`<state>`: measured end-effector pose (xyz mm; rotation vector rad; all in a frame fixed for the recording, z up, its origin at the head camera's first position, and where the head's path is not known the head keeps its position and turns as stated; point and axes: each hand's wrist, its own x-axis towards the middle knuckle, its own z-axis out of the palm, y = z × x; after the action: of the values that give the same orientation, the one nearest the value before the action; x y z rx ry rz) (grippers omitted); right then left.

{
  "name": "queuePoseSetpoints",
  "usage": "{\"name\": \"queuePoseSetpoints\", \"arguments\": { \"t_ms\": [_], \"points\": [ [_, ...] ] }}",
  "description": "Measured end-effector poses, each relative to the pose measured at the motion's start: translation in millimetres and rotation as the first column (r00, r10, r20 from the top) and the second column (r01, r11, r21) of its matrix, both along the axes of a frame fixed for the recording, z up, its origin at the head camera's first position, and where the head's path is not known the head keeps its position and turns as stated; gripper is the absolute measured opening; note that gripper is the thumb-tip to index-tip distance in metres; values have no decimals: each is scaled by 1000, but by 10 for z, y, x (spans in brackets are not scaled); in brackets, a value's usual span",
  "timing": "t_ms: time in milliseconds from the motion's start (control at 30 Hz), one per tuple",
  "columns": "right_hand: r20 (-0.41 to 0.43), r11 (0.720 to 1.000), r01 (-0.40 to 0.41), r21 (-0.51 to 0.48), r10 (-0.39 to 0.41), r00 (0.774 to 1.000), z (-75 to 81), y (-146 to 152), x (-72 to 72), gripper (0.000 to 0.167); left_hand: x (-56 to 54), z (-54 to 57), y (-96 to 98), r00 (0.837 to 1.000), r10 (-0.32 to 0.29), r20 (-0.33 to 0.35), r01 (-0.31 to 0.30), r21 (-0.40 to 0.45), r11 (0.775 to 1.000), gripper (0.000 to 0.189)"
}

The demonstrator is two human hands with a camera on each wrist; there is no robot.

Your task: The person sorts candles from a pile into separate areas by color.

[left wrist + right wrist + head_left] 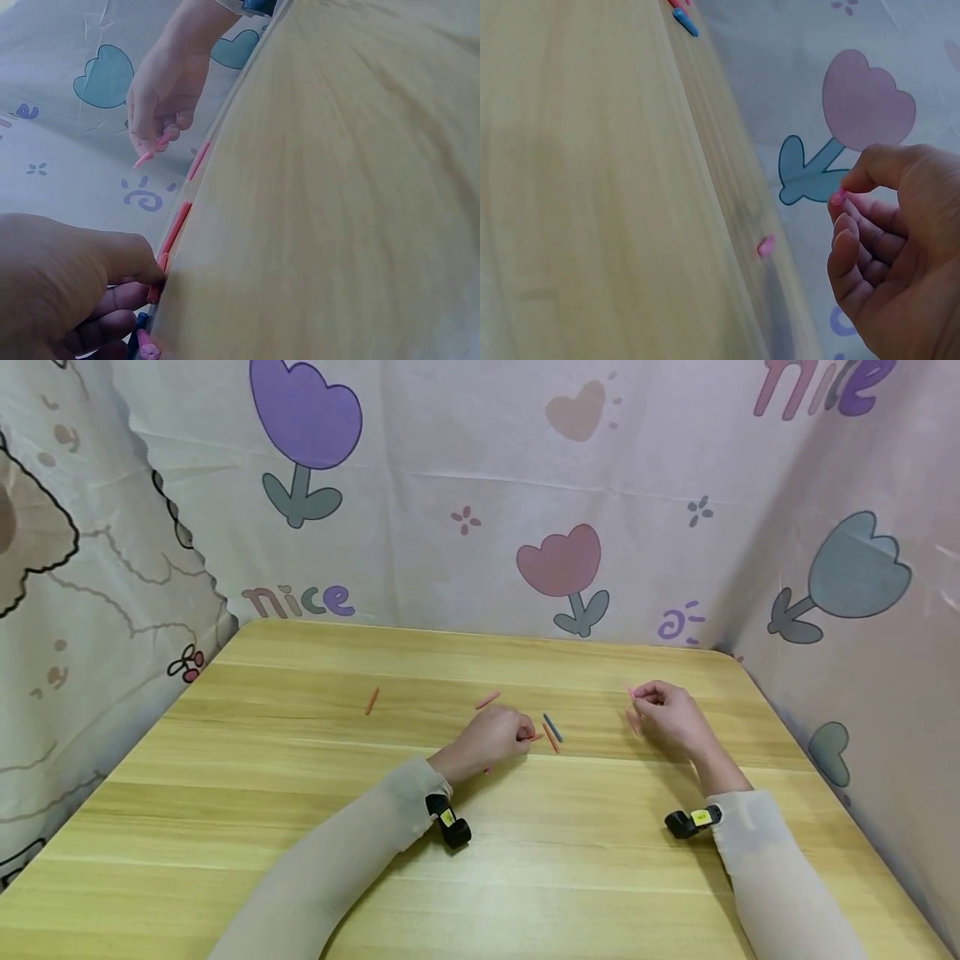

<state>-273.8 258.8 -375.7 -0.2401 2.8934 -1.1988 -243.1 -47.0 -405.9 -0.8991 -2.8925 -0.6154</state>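
My left hand [495, 732] pinches a short orange-red stick [535, 737] low over the table, thumb against it in the left wrist view. Just right of those fingertips lie an orange stick [551, 737] and a blue stick [552, 727], side by side. A pink stick [487, 700] lies behind the left hand, and a bit of another reddish stick [488, 770] shows beneath the wrist. My right hand [671, 714] holds a thin pink stick [838, 196] between thumb and forefinger, raised above the table. Below it lies another pink stick [633, 722].
An orange stick [372, 701] lies apart on the left of the wooden table [525, 877]. Printed cloth [442, 435] hangs along the table's back and sides. Each wrist carries a small black camera, one at the left cuff [450, 822], one at the right [692, 821].
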Motion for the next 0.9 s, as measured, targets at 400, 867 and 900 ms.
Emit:
{"name": "queuePoseSetpoints", "arguments": {
  "t_ms": [400,867,900],
  "points": [
    [137,975,35,-219,-5,991,-76,183,-22,37,54,-8,2,1000,7,-6,-7,1,1000,12],
    [176,985,46,-167,-17,984,-211,243,-45,34,78,18,11,1000,-9,-20,9,1,1000,12],
    [174,988,38,-151,-12,985,-207,238,-43,35,79,21,13,1000,-7,-18,7,-4,1000,12]
  ]
}}
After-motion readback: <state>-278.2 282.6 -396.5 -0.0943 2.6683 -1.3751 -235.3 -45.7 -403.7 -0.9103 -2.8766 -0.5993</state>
